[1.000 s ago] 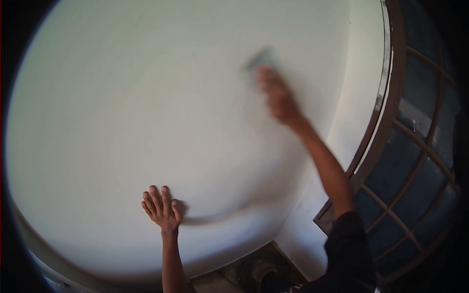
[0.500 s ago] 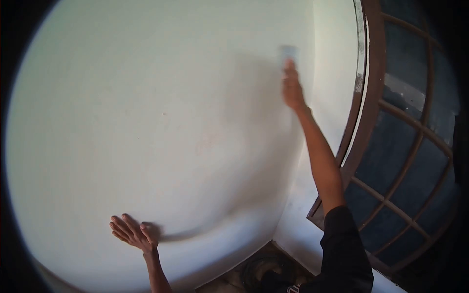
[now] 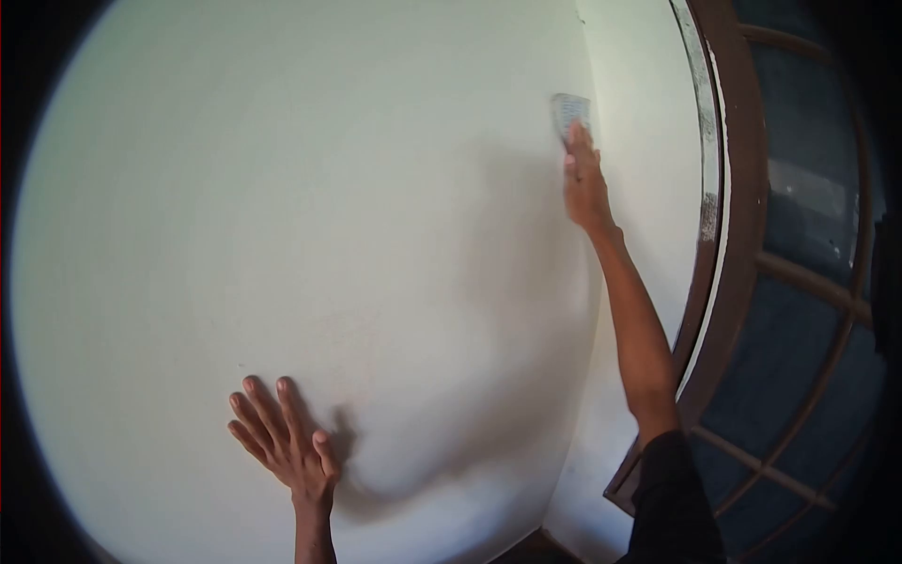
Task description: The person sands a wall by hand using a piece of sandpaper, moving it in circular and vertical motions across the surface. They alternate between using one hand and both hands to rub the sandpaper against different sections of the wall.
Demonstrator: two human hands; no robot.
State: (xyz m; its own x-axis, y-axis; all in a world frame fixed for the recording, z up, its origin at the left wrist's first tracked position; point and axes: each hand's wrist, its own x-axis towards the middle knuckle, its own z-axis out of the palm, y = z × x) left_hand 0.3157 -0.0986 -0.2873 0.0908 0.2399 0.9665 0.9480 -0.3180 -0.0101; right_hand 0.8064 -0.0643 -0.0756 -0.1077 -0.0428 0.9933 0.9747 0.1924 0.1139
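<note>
White wall fills most of the frame, smooth and matte. Brown window frame with dark panes curves down the right edge.

Right hand, upper right of centre: arm stretched up, fingers flat, pressing a small pale sheet against the wall close to the inner corner beside the window. The sheet looks like sandpaper or an abrasive pad, faintly gridded, but it is too small to be sure. Only its upper part shows; the rest sits under the fingertips. It is pinned by pressure rather than gripped; no fist.

Left hand, lower left of centre: open, fingers spread, palm laid on the wall, holding nothing. It casts a shadow to its right.

Handling, as a judgement: the sheet is likely thin, light and flexible, rough on the working face, so it should not slip against the wall but may slide out from under the fingers. Best held flat under several fingertips, thumb catching an edge. Not fragile, though it can crease or tear.
</note>
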